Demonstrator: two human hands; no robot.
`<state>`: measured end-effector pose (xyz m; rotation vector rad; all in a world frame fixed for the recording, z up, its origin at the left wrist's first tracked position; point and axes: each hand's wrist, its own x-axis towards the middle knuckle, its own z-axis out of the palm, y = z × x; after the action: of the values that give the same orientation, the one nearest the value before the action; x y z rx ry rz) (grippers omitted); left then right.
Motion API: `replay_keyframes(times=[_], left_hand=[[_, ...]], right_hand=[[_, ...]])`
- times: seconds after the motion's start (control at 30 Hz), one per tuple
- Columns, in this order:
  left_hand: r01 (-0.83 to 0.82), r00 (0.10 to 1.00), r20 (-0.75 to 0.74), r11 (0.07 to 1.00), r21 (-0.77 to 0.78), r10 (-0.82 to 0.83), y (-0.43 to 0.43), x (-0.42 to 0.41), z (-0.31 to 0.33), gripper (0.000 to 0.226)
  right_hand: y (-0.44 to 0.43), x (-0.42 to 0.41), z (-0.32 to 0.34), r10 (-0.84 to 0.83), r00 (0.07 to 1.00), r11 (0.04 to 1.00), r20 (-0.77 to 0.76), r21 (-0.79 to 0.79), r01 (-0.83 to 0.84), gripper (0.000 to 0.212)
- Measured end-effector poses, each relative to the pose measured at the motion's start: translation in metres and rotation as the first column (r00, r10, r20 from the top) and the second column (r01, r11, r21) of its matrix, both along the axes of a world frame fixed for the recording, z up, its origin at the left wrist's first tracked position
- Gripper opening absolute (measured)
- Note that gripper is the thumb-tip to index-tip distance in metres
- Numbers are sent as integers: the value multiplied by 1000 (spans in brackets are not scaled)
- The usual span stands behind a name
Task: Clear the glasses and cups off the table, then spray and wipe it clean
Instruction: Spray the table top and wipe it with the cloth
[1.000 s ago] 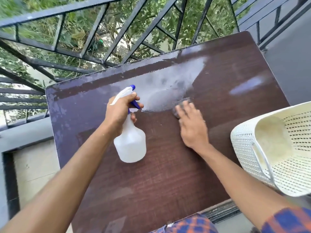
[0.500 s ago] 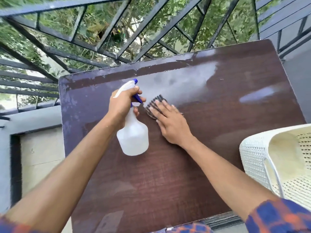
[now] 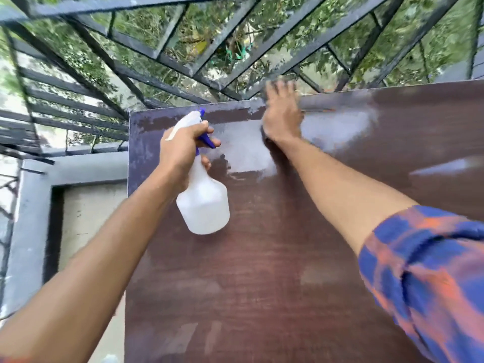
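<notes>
My left hand [image 3: 180, 153] grips the neck of a white spray bottle [image 3: 203, 203] with a blue trigger and holds it above the left part of the dark brown table [image 3: 262, 284]. At the table's far edge, my right hand [image 3: 281, 116] presses down flat and is blurred by motion. The dark wiping cloth lies under its palm and is almost wholly hidden. A pale wet film [image 3: 337, 129] covers the tabletop around and to the right of that hand. No glasses or cups stand on the table.
A black metal railing [image 3: 157, 56] runs just behind the table's far edge, with trees beyond. A grey concrete ledge [image 3: 34, 195] lies left of the table. A plaid sleeve [image 3: 424, 279] covers my right upper arm.
My right hand has slid with the cloth from the table's middle to its far edge. The view has shifted left and the white basket is out of frame. The bottle stays held.
</notes>
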<state>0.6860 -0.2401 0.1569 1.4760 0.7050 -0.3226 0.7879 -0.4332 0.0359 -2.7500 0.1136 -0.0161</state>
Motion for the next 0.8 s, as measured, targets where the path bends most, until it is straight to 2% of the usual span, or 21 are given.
replay_keyframes(times=[0.07, 0.17, 0.27, 0.33, 0.4, 0.5, 0.6, 0.7, 0.8], left_hand=[[-21, 1000, -1, 1000, 12, 21, 12, -1, -1, 16], [-57, 998, -10, 998, 15, 57, 24, -5, -2, 16], [-75, 997, -8, 997, -1, 75, 35, -10, -3, 13], [-70, 998, -9, 997, -21, 70, 41, -12, -3, 13], [-65, 998, -9, 997, -35, 64, 47, -14, -4, 14], [-75, 997, 0, 996, -44, 75, 61, -17, -5, 15], [-105, 994, 1, 993, -57, 105, 82, -19, -4, 13], [-122, 992, 2, 990, -63, 123, 112, -21, -9, 14], [-130, 991, -4, 989, -67, 130, 150, -25, -13, 15]], right_hand=[[52, -17, -1, 209, 978, 978, 23, 12, -209, 70], [77, -32, -7, 337, 941, 941, 33, 13, -337, 70], [47, -28, -9, 235, 970, 971, 62, 35, -238, 66], [10, -20, -7, 37, 998, 998, 57, 42, -40, 61], [-26, -12, -5, -138, 988, 990, 65, 42, 135, 56], [-41, -6, -5, -215, 975, 977, 50, 10, 214, 53], [-12, -1, -7, -294, 955, 956, 35, -6, 294, 55], [48, 3, -6, -230, 972, 973, 34, 14, 230, 53], [143, -3, -5, -29, 999, 999, 40, 44, 27, 54]])
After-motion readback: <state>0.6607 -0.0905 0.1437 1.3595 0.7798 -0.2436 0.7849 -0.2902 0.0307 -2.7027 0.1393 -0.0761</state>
